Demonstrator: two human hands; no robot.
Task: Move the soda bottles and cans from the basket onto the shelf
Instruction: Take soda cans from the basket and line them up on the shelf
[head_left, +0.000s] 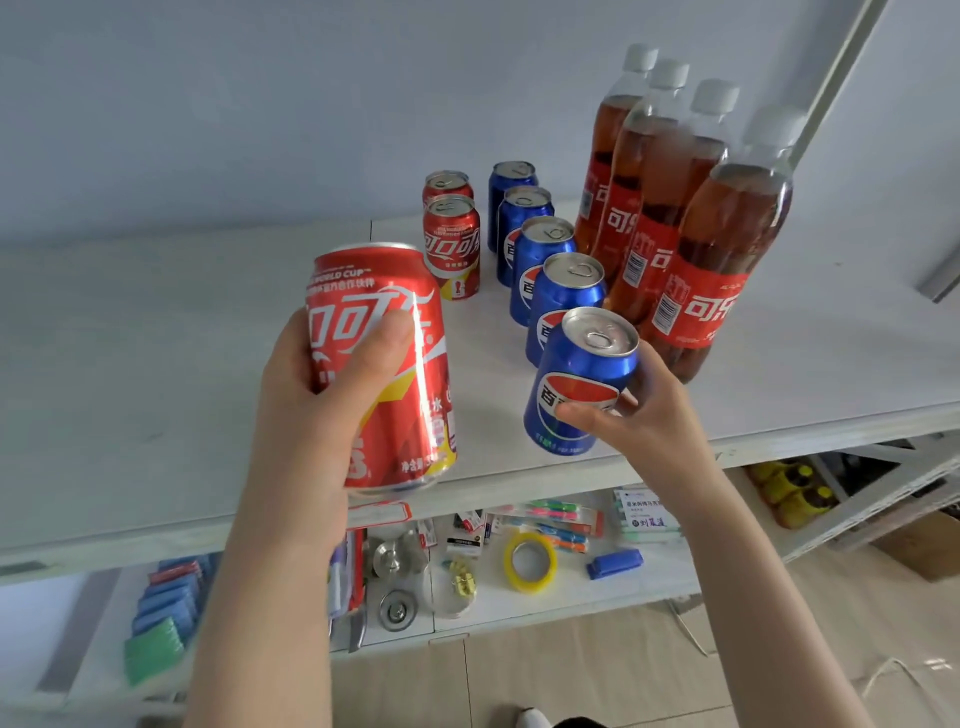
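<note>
The left hand (306, 415) grasps a red cola can (384, 364), thumb across the label and fingers wrapped behind it out of sight. The can's long axis runs nearly upright, top leaning slightly toward the upper left, and its base overlaps the front lip of the white shelf (156, 353). The right hand (644, 421) pinches a blue cola can (582, 379) low on its side. This can tilts with its pull-tab top toward the upper right and its base just inside the front edge; whether it touches the board is unclear.

Just behind it, four blue cans (563, 296) stand in a line running back toward the wall, each partly covering the next. Two red cans (451, 244) stand left of them, and four cola bottles (717, 270) stand right, overlapping. Bare board spreads wide across the left of the frame and right of the bottles. On the lower shelf lies blurred stationery, including a yellow tape roll (530, 561).
</note>
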